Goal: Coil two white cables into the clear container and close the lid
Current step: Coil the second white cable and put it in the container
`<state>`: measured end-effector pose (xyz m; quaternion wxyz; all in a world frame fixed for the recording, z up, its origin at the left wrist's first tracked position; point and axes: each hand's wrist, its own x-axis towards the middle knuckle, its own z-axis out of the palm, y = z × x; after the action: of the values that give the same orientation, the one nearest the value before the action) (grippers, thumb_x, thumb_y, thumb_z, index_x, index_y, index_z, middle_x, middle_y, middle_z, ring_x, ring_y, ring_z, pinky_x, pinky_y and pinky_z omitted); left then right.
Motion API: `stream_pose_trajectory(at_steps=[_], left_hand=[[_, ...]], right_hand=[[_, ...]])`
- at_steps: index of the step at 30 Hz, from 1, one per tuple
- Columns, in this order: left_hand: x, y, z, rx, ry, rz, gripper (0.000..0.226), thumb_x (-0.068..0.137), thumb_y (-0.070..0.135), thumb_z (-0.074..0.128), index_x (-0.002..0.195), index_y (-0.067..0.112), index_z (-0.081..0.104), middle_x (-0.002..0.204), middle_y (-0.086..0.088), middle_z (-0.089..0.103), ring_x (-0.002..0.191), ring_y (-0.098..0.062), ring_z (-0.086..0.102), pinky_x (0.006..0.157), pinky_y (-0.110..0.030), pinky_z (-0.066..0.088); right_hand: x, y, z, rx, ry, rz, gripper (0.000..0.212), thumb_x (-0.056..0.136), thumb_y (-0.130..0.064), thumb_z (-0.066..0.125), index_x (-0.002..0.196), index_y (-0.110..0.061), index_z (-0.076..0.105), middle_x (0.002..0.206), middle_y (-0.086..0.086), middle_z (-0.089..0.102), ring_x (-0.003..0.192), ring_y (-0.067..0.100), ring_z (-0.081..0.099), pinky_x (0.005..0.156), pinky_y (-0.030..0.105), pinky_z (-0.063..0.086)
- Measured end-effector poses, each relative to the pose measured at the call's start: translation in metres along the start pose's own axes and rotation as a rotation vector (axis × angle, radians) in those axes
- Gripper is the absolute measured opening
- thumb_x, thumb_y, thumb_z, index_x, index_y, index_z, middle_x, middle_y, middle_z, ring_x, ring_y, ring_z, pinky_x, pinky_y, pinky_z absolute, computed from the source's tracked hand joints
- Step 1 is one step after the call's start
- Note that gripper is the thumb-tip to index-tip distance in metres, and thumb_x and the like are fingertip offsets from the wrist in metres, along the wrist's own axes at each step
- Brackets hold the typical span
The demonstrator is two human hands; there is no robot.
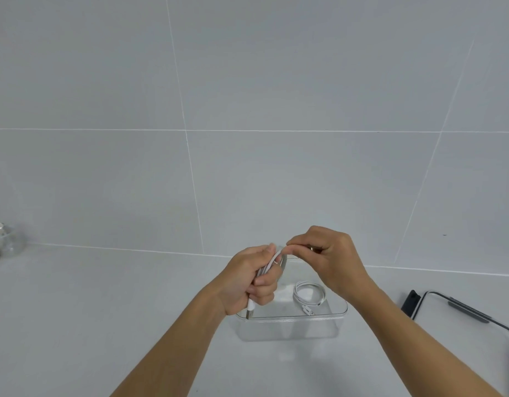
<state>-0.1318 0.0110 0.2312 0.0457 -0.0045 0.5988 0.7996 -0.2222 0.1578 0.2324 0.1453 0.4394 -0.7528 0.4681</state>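
A clear container [290, 319] stands open on the grey counter in front of me. One white cable [308, 297] lies coiled on its floor, toward the right side. My left hand [247, 279] grips a bundle of loops of the second white cable [269, 265] above the container's left part; a USB plug hangs out below the fist. My right hand [330, 256] pinches the top of that cable's loop, just right of my left fingertips. The lid [476, 313], clear with a dark rim and clips, lies on the counter to the right.
A grey tiled wall rises right behind the counter. Glass dishes [3, 242] sit at the far left edge of view. A dark object [411, 303] lies beside the lid's left corner.
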Motion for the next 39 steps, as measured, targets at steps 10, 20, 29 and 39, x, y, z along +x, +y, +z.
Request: stream_pose_trajectory(at_steps=[10,20,29,39], left_hand=[[-0.013,0.003,-0.001,-0.078,-0.016,0.003,0.03,0.084,0.039,0.044,0.074,0.012,0.05,0.038,0.009,0.026,0.028,-0.001,0.018,0.036,-0.011,0.018],[-0.021,0.007,-0.003,-0.202,-0.042,0.026,0.033,0.075,0.041,0.065,0.072,0.012,0.05,0.037,0.011,0.03,0.026,0.001,0.023,0.035,-0.008,0.023],[-0.034,0.019,-0.013,-0.284,-0.086,0.102,0.035,0.06,0.04,0.084,0.067,0.014,0.061,0.044,0.006,0.015,0.031,-0.008,0.009,0.036,-0.008,0.022],[-0.028,0.019,-0.004,-0.3,-0.019,0.159,0.036,0.065,0.04,0.079,0.07,0.014,0.056,0.043,0.008,0.017,0.034,-0.008,0.009,0.033,-0.01,0.021]], right_hand=[[0.014,0.015,-0.022,0.149,0.104,0.188,0.011,0.075,-0.019,0.074,0.066,-0.025,0.072,0.07,-0.001,0.067,0.061,0.005,0.051,0.059,0.012,0.039],[0.018,0.041,-0.033,0.059,0.173,0.381,0.014,0.076,-0.031,0.073,0.063,-0.032,0.068,0.076,-0.006,0.068,0.061,0.011,0.049,0.07,0.038,0.047],[0.005,0.065,-0.03,-0.02,0.159,0.515,0.017,0.078,-0.036,0.07,0.062,-0.031,0.067,0.063,-0.011,0.064,0.06,0.016,0.054,0.067,0.034,0.047],[-0.018,0.053,0.004,-0.573,-0.433,0.356,0.051,0.091,-0.045,0.049,0.051,-0.016,0.034,0.053,-0.003,0.039,0.065,0.024,0.041,0.053,0.031,0.029]])
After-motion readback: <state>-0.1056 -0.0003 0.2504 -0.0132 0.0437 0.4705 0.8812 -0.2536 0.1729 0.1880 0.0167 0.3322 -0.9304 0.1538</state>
